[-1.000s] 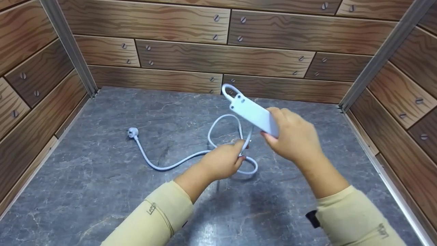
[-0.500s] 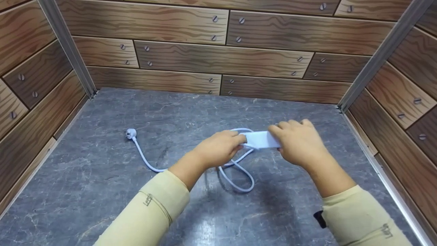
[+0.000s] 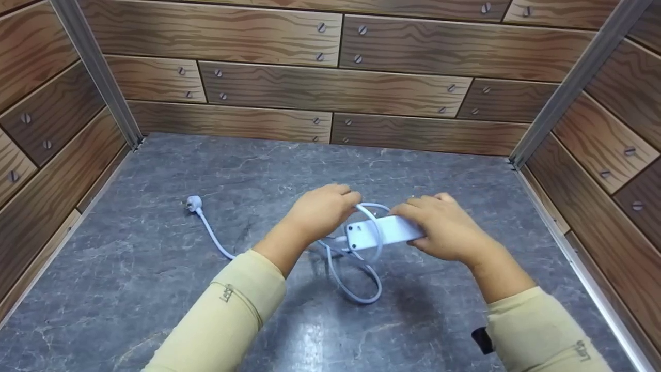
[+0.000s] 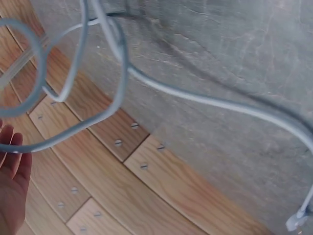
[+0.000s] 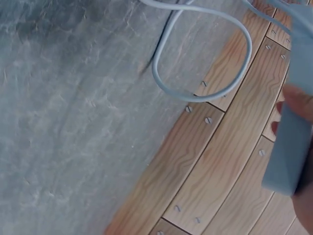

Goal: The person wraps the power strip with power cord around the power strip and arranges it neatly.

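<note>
The step looks like winding: the right hand (image 3: 441, 227) clamps its fingers on the white oblong power strip (image 3: 398, 229), the left hand (image 3: 320, 213) pinching the thin white cord (image 3: 380, 235) (next calls for guiding slack).

We can find lettering in 2 places, both in the head view. On the pale yellow left sleeve (image 3: 206, 320), near the cuff, we see 1 short dark word (image 3: 227, 293) running steeply upward; we make out "Le" at its start, while the letters after that are too small and blurred for us to settle. On the right sleeve (image 3: 537, 325) we see 1 similar dark mark (image 3: 582, 350), slanting downward, its letters unclear to us.
</note>
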`<state>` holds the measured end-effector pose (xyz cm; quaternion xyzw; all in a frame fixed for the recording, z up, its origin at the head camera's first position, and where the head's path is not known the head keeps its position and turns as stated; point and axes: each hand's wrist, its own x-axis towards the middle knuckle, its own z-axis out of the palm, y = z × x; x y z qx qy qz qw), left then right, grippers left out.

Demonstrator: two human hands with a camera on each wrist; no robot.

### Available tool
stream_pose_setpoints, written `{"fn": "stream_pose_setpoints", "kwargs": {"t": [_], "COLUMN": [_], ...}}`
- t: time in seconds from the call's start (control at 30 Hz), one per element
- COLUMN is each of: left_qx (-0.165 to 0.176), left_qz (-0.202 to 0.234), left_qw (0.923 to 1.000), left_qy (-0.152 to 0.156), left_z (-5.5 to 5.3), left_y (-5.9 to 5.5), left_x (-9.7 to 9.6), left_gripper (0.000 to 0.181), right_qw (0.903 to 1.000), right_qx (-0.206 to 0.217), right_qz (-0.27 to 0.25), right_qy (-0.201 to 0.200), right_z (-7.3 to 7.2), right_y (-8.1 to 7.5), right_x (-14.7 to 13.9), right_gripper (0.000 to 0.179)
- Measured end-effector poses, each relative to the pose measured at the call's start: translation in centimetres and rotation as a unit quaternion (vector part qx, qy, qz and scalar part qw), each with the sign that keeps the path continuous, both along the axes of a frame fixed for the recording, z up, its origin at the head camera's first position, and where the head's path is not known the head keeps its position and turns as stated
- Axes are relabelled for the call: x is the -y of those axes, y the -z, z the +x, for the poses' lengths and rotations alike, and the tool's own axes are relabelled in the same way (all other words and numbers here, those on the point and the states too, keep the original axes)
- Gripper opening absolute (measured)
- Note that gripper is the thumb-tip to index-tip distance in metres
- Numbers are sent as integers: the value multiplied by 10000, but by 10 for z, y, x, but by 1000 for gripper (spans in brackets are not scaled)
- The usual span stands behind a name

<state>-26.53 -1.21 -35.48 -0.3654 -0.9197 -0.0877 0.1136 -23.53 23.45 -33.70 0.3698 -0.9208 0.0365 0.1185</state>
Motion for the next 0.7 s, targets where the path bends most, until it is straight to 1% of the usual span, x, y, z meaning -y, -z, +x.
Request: {"fn": "stream_pose_setpoints", "kwargs": {"t": [0.13, 0.23, 0.27, 0.37, 0.43, 0.5, 0.53, 0.6, 0.67, 0.7], "left_qx": [282, 508, 632, 1072, 1446, 1687, 1736, 1761, 1743, 1785], "left_qz": [233, 514, 636, 1110, 1414, 1620, 1621, 1471, 1306, 1228], "left_qw": [9992, 9972, 9956, 9870, 9777, 9705, 9697, 9719, 9748, 9750], "left_qy": [-152, -214, -274, -442, -560, -582, -572, -525, -488, -498], "left_z": [-5, -7, -7, -7, -6, -5, -4, -3, -2, -2], "left_y": [10, 16, 18, 23, 26, 29, 30, 32, 32, 31], "left_x": [5, 7, 8, 8, 6, 3, 1, -4, -9, -12], "left_gripper": [21, 28, 30, 33, 35, 37, 38, 40, 38, 39], "right_qw": [9976, 9922, 9897, 9802, 9702, 9619, 9592, 9571, 9596, 9611], "right_qx": [403, 756, 876, 1249, 1595, 1848, 1936, 2032, 2009, 1990], "right_qz": [-550, -952, -1086, -1496, -1794, -1992, -2045, -2052, -1958, -1899], "right_qy": [-152, -288, -320, -358, -335, -294, -259, -222, -225, -257], "right_z": [1, 3, 4, 6, 7, 9, 10, 11, 13, 13], "right_y": [4, 5, 5, 5, 4, 3, 2, 1, 0, -1], "right_x": [1, 2, 2, 4, 7, 11, 13, 18, 22, 24], "right_gripper": [50, 50, 50, 50, 51, 55, 60, 72, 87, 93]}}
